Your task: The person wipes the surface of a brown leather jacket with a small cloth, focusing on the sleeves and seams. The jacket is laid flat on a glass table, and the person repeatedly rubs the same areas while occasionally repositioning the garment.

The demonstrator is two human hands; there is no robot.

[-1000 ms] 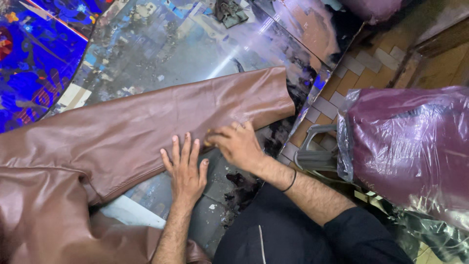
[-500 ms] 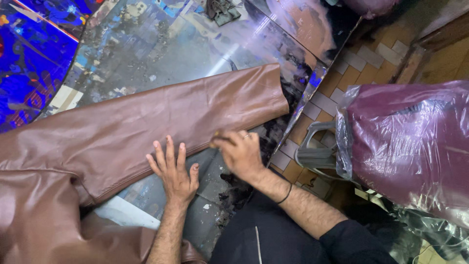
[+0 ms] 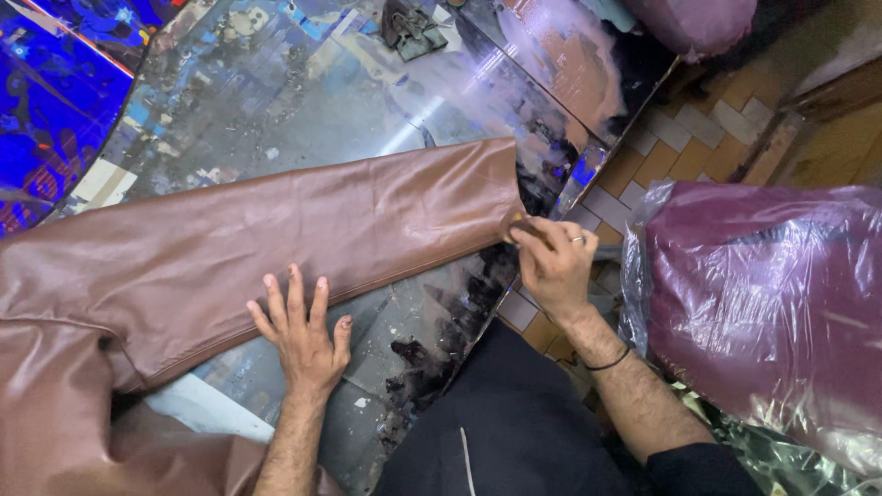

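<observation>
A brown leather jacket lies on a stained, glossy table, its long sleeve (image 3: 303, 239) stretched out toward the right. My left hand (image 3: 303, 335) rests flat with fingers spread on the sleeve's lower edge near the middle. My right hand (image 3: 551, 266) pinches the cuff corner of the sleeve at the table's right edge, fingers closed on the leather. The jacket's body (image 3: 55, 422) bunches at the lower left.
The table (image 3: 303, 101) is smeared with paint and glue, with a dark crumpled rag (image 3: 409, 23) at its far side. A maroon bundle wrapped in clear plastic (image 3: 763, 294) sits at my right over a tiled floor (image 3: 680, 138). Bright blue sheet (image 3: 46, 83) at far left.
My right hand slid from the sleeve's middle out to the cuff end and gripped it. My left hand shifted left along the sleeve's lower edge.
</observation>
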